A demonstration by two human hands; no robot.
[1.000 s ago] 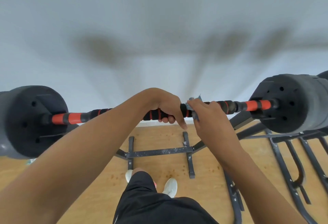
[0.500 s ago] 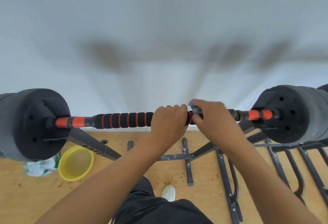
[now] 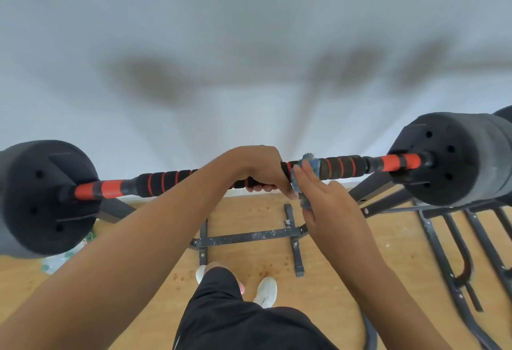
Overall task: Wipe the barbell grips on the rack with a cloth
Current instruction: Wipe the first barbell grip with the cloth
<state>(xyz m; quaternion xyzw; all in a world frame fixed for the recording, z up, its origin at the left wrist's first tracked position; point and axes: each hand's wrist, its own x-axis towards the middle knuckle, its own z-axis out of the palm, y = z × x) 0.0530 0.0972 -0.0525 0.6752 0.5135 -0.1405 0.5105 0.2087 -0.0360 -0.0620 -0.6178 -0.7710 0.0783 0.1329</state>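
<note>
wiping barbell grip (image 3: 339, 167) on the rack (image 3: 250, 236)
left hand (image 3: 257, 168) curled round bar; right hand (image 3: 327, 205) fingers straight, pressing cloth (image 3: 304, 180) just right of it. could drop cloth if pressure eases.

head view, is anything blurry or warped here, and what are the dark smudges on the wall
Head view: wide-angle warp bows the barbell and swells both weight plates. Head view: the wall is soft, its smudges look like blurred shadows. Head view: the right hand and blue cloth are slightly smeared; the left hand gripping the bar is sharper.
</note>
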